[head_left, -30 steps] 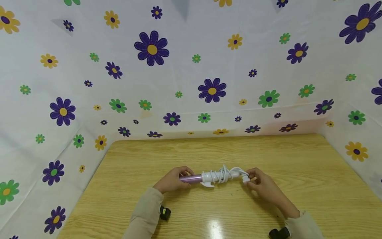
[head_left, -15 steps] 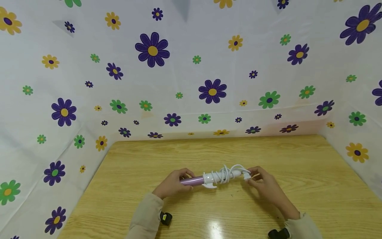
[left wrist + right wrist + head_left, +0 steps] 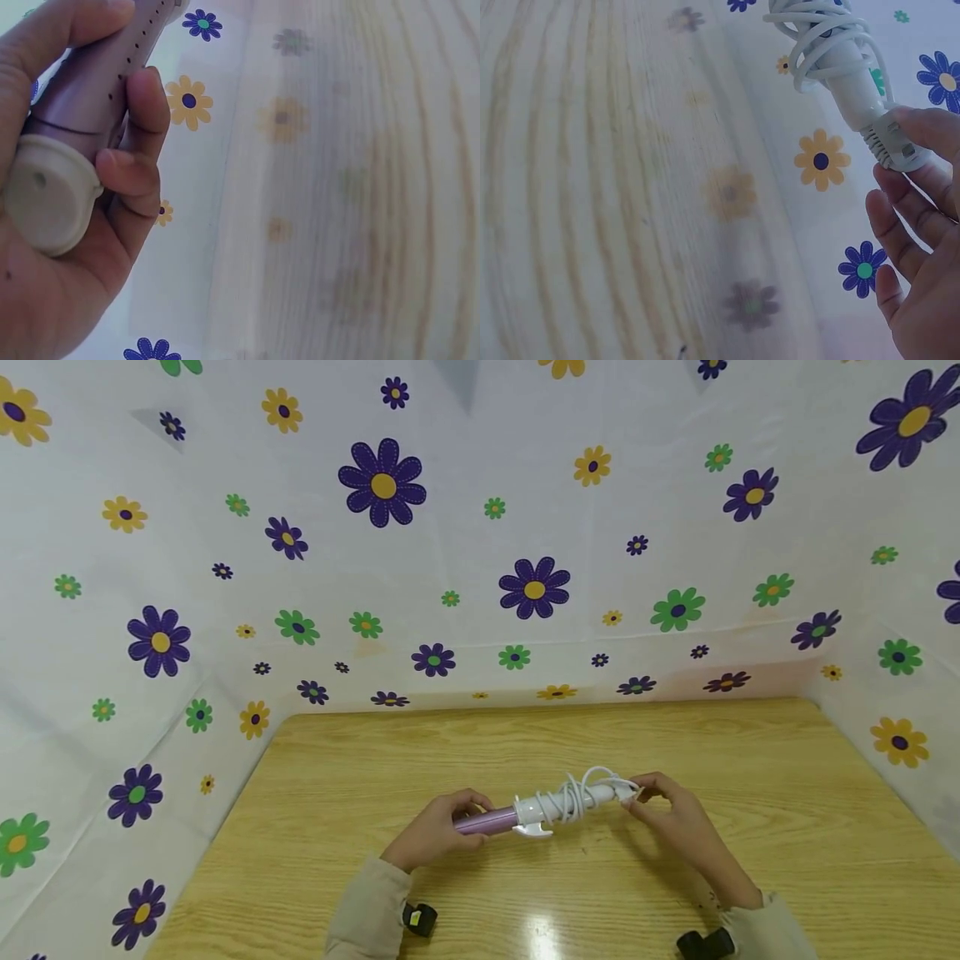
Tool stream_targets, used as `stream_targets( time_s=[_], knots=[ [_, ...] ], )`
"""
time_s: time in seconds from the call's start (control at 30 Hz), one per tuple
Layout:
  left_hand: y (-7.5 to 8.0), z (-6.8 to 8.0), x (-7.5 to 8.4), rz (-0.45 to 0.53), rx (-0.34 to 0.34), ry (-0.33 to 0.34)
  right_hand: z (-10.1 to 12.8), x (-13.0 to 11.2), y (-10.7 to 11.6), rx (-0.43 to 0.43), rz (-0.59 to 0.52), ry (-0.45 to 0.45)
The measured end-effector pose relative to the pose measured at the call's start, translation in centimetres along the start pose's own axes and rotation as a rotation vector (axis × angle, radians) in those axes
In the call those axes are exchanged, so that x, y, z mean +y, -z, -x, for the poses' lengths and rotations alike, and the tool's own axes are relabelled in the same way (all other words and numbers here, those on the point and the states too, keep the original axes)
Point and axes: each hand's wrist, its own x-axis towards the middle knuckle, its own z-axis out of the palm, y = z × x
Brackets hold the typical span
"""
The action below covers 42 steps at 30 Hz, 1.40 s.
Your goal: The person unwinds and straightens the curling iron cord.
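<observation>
A curling iron (image 3: 531, 811) with a purple barrel and a white handle is held between both hands above the table. Its white cord (image 3: 572, 799) is wound in loops round the handle. My left hand (image 3: 435, 831) grips the barrel near its tip; in the left wrist view the fingers curl round the barrel (image 3: 94, 82), and the pale end cap (image 3: 49, 195) faces the camera. At the handle's tail, my right hand (image 3: 675, 822) pinches the white plug (image 3: 895, 141) between thumb and fingers, close against the ribbed cord end.
Under the hands lies a wood-grain table (image 3: 360, 752). White cloth with printed flowers (image 3: 465, 543) stands as walls at the back and both sides. A black wrist camera (image 3: 420, 919) sits at the left sleeve, another black camera (image 3: 705, 943) at the right.
The curling iron has tilted further, its handle end rising and its barrel end dropping slightly. The right hand has moved a little up and right with the plug; the left hand has shifted slightly down.
</observation>
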Motion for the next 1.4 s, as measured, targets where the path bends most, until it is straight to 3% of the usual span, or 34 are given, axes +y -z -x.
stream_targets(
  time_s=[0.57,1.0,1.2,1.4],
  knots=[
    [0.2,-0.1,0.6,-0.044,0.003,-0.009,-0.3,0.3,-0.4,-0.002,-0.049,0.052],
    [0.5,0.0,1.1,-0.040,0.032,-0.007,-0.3,-0.1,-0.9,0.059,-0.050,0.046],
    [0.6,-0.1,0.8,-0.102,0.033,-0.014,-0.2,0.1,-1.1,0.007,-0.058,0.043],
    [0.6,0.0,0.7,-0.070,0.018,-0.006,-0.1,0.1,-0.8,-0.020,-0.073,0.027]
  ],
)
